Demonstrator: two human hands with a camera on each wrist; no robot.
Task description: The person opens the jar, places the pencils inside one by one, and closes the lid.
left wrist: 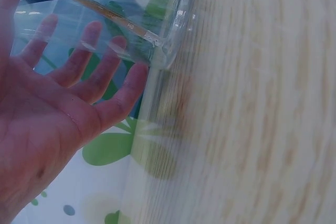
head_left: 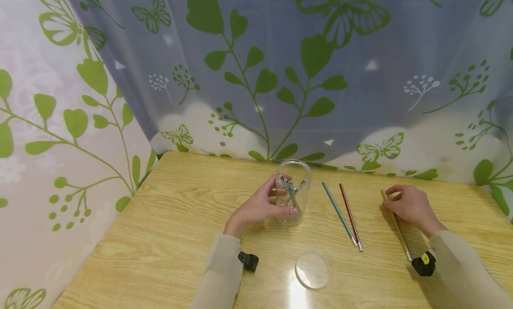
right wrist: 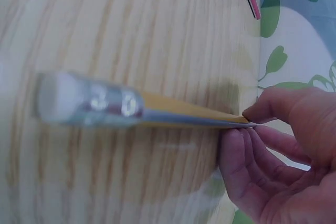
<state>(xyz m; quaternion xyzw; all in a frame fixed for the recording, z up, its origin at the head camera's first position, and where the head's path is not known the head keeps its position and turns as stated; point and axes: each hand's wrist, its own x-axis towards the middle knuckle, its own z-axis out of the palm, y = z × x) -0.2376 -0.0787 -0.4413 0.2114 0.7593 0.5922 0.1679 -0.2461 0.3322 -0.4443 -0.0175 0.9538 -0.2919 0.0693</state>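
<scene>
My left hand (head_left: 261, 205) holds a clear plastic jar (head_left: 303, 201) that stands upright on the table, thumb in front and fingers around the far side. Inside the jar lean several pencils (head_left: 293, 196); the left wrist view shows teal, red and dark ones and an orange-yellow pencil (left wrist: 118, 20) with a white eraser. On the right, my right hand (head_left: 411, 206) pinches a yellow pencil (head_left: 399, 234) close to its far end, between thumb and fingertips. Its white eraser (right wrist: 58, 98) points back toward the wrist.
A teal pencil (head_left: 338, 212) and a red pencil (head_left: 350, 214) lie between the hands, eraser ends close together. Nearer the front lies a round clear lid (head_left: 312, 271). Behind the wooden table (head_left: 168, 220) hangs a leaf-patterned curtain (head_left: 256, 99).
</scene>
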